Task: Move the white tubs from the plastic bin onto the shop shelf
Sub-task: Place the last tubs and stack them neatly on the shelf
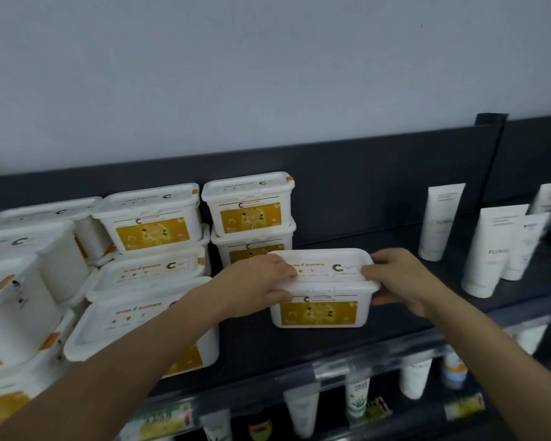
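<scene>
Task well along, by the look of it. Approx a dozen tubs are on the shop shelf (347, 345) already: a two-high stack (248, 211) vs the back panel near mid-shelf, another stack (150, 221) just left of it, a front tub (109, 329) near the front edge, and more tubs (19, 281) crowding the left end.

Current white tub (323, 291) is mid-shelf, closer to the front edge, just in front of the two-high stack and right of the front tub, lid up, yellow label facing out. Left hand (261, 281) grips its left end, fingers curled over the lid, thumb on the front wall. Right hand (395, 278) grips the right end, fingers clamped over the lid corner, thumb underneath the rim. Both hands on, so placing isn't finished; release is left, poss. a nudge back into line.

Bare shelf remains btwn this tub and the white tubes (441, 221) toward the right end, so room for more.

Can't tell:
- plastic bin is out of view, so no. of tubs left is unknown.
- whether the tub's base is touching the shelf or just above it.
- left-end tubs are cut off and blurred; exact count is unclear.
- forearms cover part of the front tub.
- label text is too soft to read.
- lower-shelf tubes (357, 396) are blurred, partly behind the price rail (347, 367).
</scene>
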